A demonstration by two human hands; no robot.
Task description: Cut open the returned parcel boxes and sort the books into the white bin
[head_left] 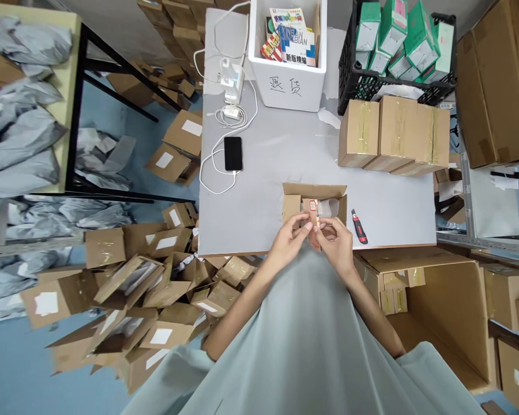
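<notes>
My left hand (pixel 293 234) and my right hand (pixel 335 239) meet at the front of the table, fingers closed on a small flat packet (pixel 312 212). The packet is orange-brown with a red-and-white label near its top; its exact kind I cannot make out. Just beyond my hands an open cardboard box (pixel 292 202) stands with its flaps up, and pale translucent wrapping (pixel 328 206) shows inside it. My fingers cover the packet's lower part. A red and black utility knife (pixel 358 227) lies on the table to the right of my right hand.
On the grey table (pixel 281 150) are a phone (pixel 233 154) with its cable, a power strip (pixel 232 83), a white foam bin (pixel 290 92) of books, taped cartons (pixel 395 135) and a black crate (pixel 350 92) of green boxes. Discarded boxes (pixel 168 311) cover the floor at left; a large open carton (pixel 445 300) stands right.
</notes>
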